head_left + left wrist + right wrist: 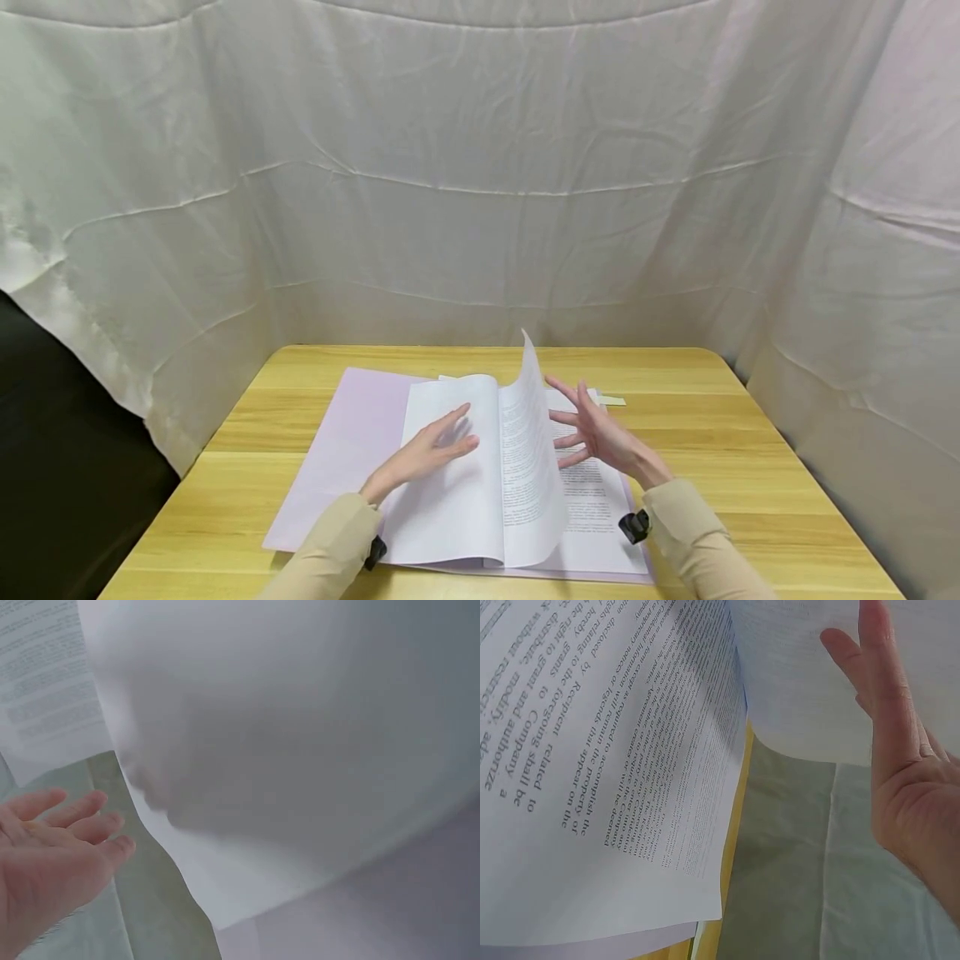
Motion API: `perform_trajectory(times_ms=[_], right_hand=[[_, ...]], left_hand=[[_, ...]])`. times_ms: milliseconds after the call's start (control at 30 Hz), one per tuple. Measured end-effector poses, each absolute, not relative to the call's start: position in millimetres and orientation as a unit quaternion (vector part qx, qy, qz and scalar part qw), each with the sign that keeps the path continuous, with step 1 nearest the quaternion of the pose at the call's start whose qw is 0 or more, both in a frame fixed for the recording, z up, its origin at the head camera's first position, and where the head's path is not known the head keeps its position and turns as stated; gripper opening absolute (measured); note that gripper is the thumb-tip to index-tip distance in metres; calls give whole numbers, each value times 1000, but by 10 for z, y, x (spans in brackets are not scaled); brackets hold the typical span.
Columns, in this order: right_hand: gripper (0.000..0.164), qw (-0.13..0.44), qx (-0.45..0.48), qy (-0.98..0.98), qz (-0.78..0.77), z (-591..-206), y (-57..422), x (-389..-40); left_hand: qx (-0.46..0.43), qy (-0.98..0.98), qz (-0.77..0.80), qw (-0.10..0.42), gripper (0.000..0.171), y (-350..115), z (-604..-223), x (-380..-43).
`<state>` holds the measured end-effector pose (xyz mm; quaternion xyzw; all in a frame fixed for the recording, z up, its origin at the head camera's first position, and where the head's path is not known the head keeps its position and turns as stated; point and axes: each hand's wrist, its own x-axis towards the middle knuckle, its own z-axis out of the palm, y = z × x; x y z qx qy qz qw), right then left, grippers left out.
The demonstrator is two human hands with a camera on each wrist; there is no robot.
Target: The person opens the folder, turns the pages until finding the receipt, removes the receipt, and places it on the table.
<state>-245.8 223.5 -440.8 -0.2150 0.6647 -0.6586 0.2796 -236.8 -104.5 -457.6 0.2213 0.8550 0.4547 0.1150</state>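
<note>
A lilac folder point(360, 442) lies spread on the table with printed sheets in it. One printed page point(528, 467) stands raised and curved near the middle, its text facing left. My right hand point(600, 429) is at that page's right side, fingers straight and spread, fingertips right at its edge. Under it lies the printed stack point(596, 500), whose text fills much of the right wrist view. My left hand point(427, 450) hovers over the turned blank-backed sheets point(457, 508) on the left, fingers extended and thumb apart, holding nothing. Its shadow falls on the paper.
The wooden table point(750, 467) extends around the folder. A pale tab point(612, 401) sticks out at the stack's upper right. Grey cloth point(480, 233) hangs behind and at both sides. A black area point(60, 467) shows at the far left. Each wrist carries a small black device point(634, 527).
</note>
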Motion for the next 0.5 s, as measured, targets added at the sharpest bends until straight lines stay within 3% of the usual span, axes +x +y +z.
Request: perform_trajectory(times_ms=[500], right_hand=[[64,294,-233,648,-663,-4391,2144,-2454]], left_hand=[[254,799,525,144,70,-884,-4486,-2367]])
